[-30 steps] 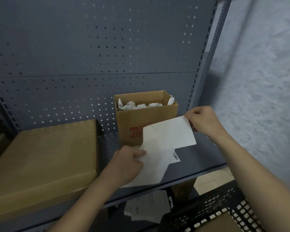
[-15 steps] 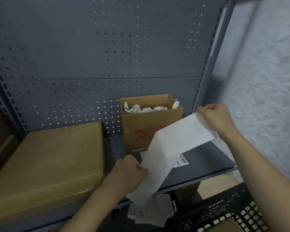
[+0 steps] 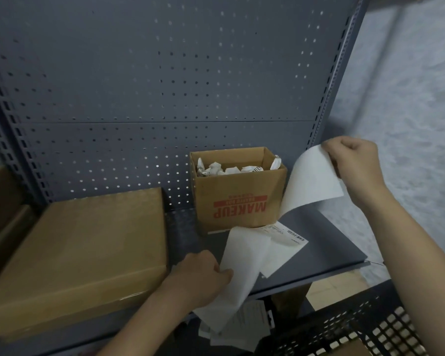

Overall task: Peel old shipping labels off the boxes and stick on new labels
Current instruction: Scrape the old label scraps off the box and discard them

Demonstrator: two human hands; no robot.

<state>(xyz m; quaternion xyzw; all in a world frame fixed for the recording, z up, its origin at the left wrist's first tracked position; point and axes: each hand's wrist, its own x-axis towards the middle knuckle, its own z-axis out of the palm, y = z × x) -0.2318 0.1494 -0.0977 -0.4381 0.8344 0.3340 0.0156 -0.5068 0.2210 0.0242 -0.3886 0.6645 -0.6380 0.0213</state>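
A large flat cardboard box [image 3: 75,250] is seen lying closed on the left part of a grey shelf [image 3: 332,242], in front of a perforated back panel [image 3: 165,86]. Just right of the box's near corner, the left hand [image 3: 203,276] is found with thumb and fingers pinched on the edge of a blank lower sheet [image 3: 242,265]. This sheet hangs past the near edge of the shelf. Beneath that edge, loose printed papers [image 3: 249,322] are visible on a lower level.

Further back, at the middle of the shelf, a small open box [image 3: 242,201] is stood against the panel, with red lettering shown upside down on its near face. Crumpled paper scraps [image 3: 216,168] are held inside it. A printed label [image 3: 290,240] with a barcode is laid flat on the shelf just in front of this box, partly covered by the lower sheet.

To the right, a blank upper sheet [image 3: 311,181] is held up in the air, curled, beside the small box and apparently apart from the lower sheet. Its top corner is pinched in the closed fingers of the right hand [image 3: 352,163]. A black plastic crate [image 3: 344,335] is seen at the near right, below the shelf, and a pale wall [image 3: 409,98] on the far right.
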